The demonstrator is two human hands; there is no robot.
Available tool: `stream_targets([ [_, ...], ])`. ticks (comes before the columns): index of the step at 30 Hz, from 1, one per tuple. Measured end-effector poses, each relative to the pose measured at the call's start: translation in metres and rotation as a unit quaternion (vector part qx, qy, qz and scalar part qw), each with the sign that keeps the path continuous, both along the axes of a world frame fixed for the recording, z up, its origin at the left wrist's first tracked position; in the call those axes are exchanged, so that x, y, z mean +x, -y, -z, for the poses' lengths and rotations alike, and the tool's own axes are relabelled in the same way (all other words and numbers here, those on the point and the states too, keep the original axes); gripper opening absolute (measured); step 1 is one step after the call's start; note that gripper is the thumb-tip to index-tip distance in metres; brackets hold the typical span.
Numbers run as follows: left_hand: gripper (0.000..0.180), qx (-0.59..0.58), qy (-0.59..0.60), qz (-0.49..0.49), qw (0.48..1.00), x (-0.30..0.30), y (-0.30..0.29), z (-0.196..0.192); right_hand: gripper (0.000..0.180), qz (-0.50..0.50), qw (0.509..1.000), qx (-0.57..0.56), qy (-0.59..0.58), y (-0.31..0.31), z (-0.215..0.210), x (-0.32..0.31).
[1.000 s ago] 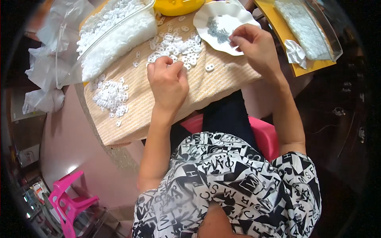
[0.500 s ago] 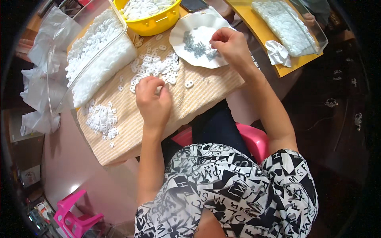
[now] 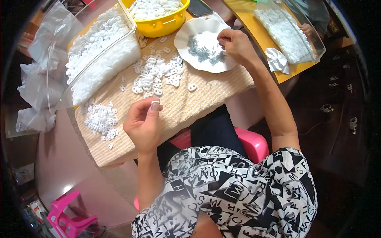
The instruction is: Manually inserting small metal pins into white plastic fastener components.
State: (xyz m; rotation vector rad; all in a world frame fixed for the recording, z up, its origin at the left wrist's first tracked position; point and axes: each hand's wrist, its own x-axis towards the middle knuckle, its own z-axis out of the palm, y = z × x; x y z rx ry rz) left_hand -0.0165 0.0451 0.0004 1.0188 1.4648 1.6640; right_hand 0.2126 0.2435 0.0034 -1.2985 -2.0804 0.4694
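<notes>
My left hand (image 3: 142, 126) is closed in a pinch, with a small white plastic piece (image 3: 155, 101) at thumb and fingertip. It is just in front of a loose pile of white two-holed oval pieces (image 3: 152, 75) on the cloth. Over the right side of a white wavy-rimmed plate (image 3: 180, 43), my right hand (image 3: 239, 47) has its fingers pressed together; whatever they hold is too small to make out. Small dark grey pin-like bits (image 3: 204, 53) lie on the plate. One single oval piece (image 3: 192, 87) rests apart from the pile.
A clear bin (image 3: 105, 67) full of white pieces stands at the left, beside a yellow basket (image 3: 156, 27) of more. Smaller white pieces (image 3: 101, 121) lie front left. Behind the plate is a phone (image 3: 199, 7). Another bin (image 3: 283, 33) and crumpled paper (image 3: 277, 60) occupy a yellow board, near another person's hand.
My left hand has drawn back toward me and turned, bringing the white piece at its fingertips into view. My right hand stays pinched over the plate. The whole view has shifted slightly.
</notes>
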Motion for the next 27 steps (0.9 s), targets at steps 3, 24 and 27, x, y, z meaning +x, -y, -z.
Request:
stream_targets([
  [3, 0.007, -0.009, 0.046, 0.007, 0.999, -0.003, 0.005, 0.001, 0.012, 0.021, 0.995, -0.083, -0.052, -0.001, -0.001, -0.002],
  [24, 0.011, -0.05, 0.094, -0.024, 0.994, -0.009, 0.02, 0.008, 0.016, -0.042, 0.953, -0.009, 0.301, -0.005, -0.014, -0.018],
  [27, 0.012, -0.053, 0.096, -0.022, 0.994, -0.007, 0.023, 0.006, 0.016, -0.041, 0.957, -0.014, 0.288, -0.013, 0.001, -0.025],
])
